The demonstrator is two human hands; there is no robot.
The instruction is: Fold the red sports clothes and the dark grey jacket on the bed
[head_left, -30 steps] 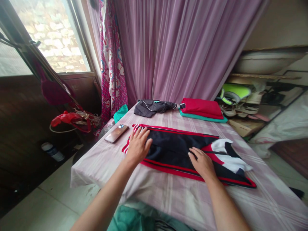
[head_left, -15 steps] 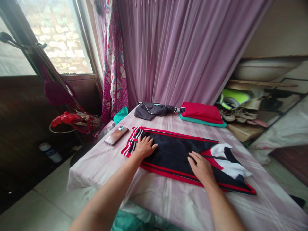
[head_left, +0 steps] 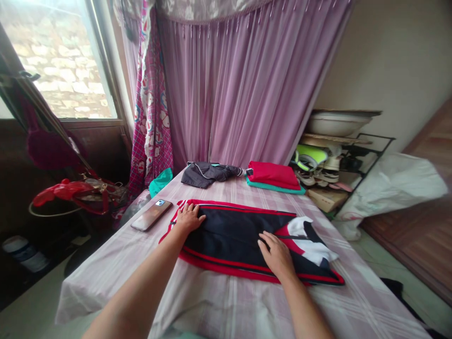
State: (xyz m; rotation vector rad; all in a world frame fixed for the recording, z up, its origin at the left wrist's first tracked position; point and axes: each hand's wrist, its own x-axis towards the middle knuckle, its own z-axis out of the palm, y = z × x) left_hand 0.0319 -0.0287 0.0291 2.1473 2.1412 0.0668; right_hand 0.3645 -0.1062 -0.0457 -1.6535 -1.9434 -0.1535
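Garment (head_left: 229, 233) partly hidden beneath left hand (head_left: 189, 219)

There are two hands (head_left: 190, 218) (head_left: 277, 255), one navy-and-red garment (head_left: 226, 231), one crumpled grey garment (head_left: 197, 177), one folded red-and-teal stack (head_left: 273, 175), one phone (head_left: 151, 217), one bench (head_left: 226, 306), one white basin (head_left: 337, 125), one cardboard box (head_left: 326, 198), one white sack (head_left: 391, 183) and one window (head_left: 67, 70); the shoes (head_left: 331, 174) are too jumbled to count.

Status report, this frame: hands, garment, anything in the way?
Left hand on garment, striped end. Right hand on it, near white part. Garment spread flat. Phone beside it, apart.
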